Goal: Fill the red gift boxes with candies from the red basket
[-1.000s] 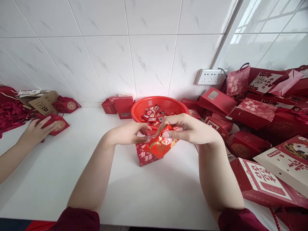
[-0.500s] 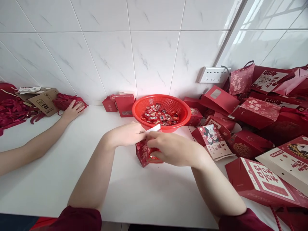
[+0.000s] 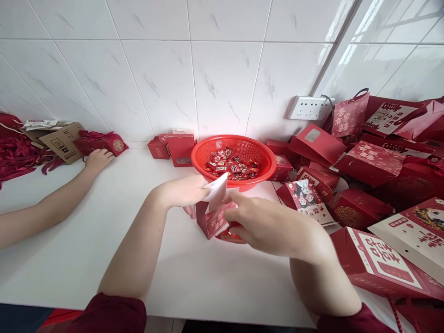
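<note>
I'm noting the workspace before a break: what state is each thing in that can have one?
Centre box: open, white-lined flap raised, held by left hand.
Red packet: partly hidden under right hand.
Basket: open-topped, partly filled with wrapped sweets.
Wall socket: cable at right end; switch state unclear.

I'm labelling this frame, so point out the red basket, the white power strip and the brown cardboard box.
Red basket (image 3: 236,144): head view, perforated back wall.
White power strip (image 3: 307,108): head view, front face.
Brown cardboard box (image 3: 61,145): head view, printed face.
</note>
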The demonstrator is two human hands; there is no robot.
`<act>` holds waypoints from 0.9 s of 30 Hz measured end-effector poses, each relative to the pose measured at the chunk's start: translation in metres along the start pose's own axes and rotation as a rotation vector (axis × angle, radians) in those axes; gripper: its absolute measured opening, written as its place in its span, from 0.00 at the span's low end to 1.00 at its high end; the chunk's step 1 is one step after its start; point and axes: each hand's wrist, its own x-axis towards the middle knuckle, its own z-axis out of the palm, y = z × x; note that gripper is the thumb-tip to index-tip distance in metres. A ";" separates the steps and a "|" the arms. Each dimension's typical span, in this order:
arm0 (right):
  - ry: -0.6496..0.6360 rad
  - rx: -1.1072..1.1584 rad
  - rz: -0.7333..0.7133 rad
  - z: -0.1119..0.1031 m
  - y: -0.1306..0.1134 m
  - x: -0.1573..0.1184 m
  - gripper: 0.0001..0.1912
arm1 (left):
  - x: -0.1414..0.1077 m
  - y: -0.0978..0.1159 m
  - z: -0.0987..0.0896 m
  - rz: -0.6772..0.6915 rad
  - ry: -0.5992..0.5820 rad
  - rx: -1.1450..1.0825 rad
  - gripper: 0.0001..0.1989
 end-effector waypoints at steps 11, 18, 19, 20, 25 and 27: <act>-0.094 0.051 -0.113 -0.017 -0.014 -0.018 0.08 | -0.002 0.014 0.013 0.254 -0.056 0.222 0.09; -0.075 0.429 -0.057 -0.031 0.018 0.006 0.07 | -0.003 0.007 0.015 0.367 -0.163 0.192 0.10; -0.033 0.440 -0.034 -0.032 0.022 0.006 0.08 | -0.003 0.007 0.016 0.386 -0.166 0.182 0.08; 0.001 0.446 -0.016 -0.032 0.025 0.004 0.10 | -0.004 0.007 0.016 0.414 -0.163 0.165 0.08; 0.104 0.370 0.097 -0.035 0.032 -0.007 0.11 | -0.007 0.016 0.018 0.464 -0.159 0.066 0.09; 0.087 0.294 0.170 -0.034 0.032 -0.010 0.11 | -0.007 0.019 0.018 0.424 -0.164 0.096 0.11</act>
